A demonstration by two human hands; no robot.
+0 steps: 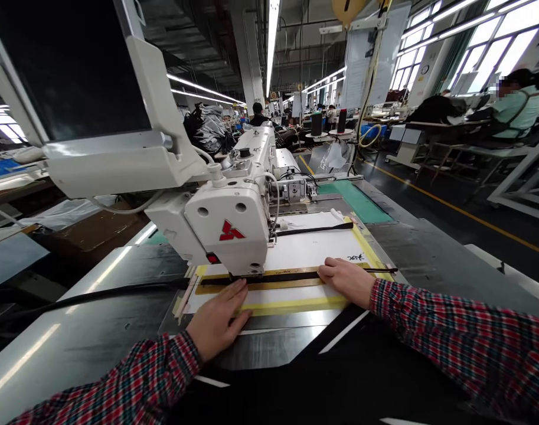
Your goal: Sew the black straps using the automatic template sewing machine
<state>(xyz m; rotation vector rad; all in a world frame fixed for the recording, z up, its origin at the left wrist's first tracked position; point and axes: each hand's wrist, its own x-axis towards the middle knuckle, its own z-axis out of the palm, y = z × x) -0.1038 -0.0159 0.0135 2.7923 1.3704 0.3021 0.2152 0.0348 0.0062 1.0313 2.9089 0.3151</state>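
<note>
2 open hands, the left hand and the right hand, press flat, gripping nothing, on a white sewing template, seemingly holding a black strap straight beneath the sewing machine head.

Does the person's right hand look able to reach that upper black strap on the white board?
Probably yes: the right hand rests on the white board, and only bare board lies between it and the upper black strap; the sewing machine head stands off to the left.
</note>
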